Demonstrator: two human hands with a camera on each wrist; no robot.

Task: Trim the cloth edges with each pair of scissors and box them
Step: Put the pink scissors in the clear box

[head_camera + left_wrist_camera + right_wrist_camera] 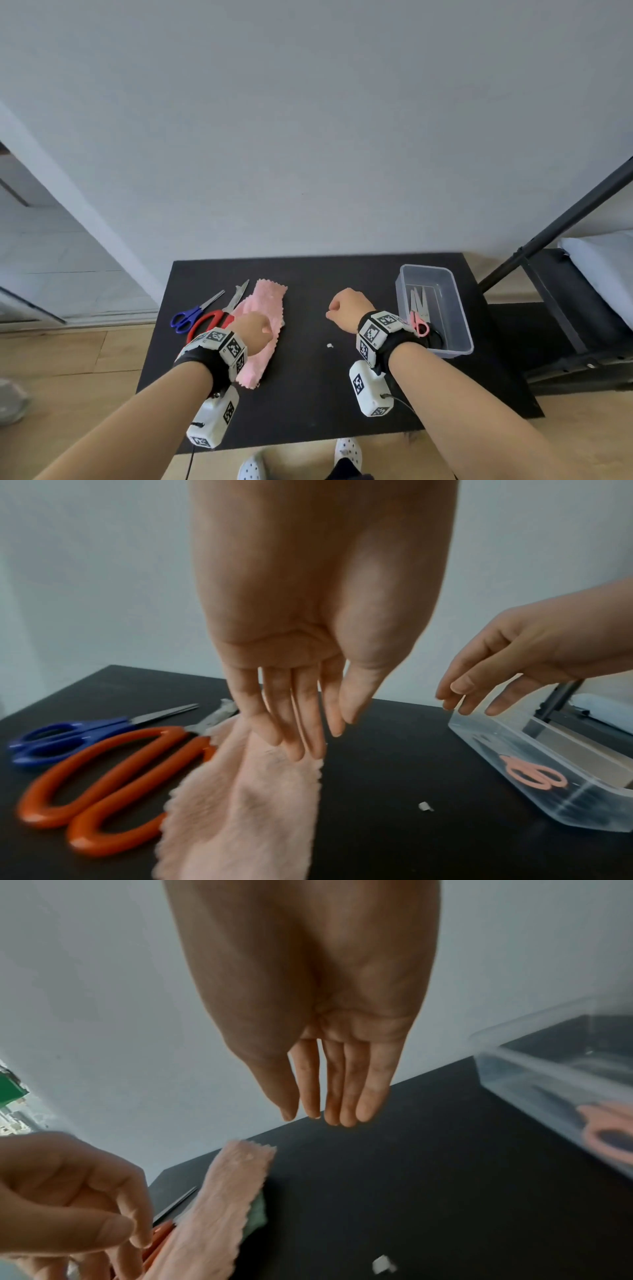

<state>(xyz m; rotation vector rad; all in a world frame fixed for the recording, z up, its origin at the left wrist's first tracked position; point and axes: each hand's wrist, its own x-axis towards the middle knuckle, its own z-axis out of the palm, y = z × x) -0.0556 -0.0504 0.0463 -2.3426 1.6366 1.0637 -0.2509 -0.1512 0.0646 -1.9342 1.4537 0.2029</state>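
A pink fuzzy cloth [263,325] with pinked edges lies on the black table [325,274]. My left hand [255,330] hovers over the cloth [246,799], fingers [298,723] straight and pointing down, holding nothing. Red-handled scissors [209,320] and blue-handled scissors [191,315] lie left of the cloth. My right hand [346,308] hangs empty above the table middle, fingers [346,1085] relaxed. Small pink scissors [419,323] lie in the clear plastic box [455,308], with a grey metal pair [419,298] beside them.
A small white scrap [330,345] lies on the table between my hands. A black metal frame [555,233] and a white cushion [599,267] stand to the right. A plain wall rises behind the table.
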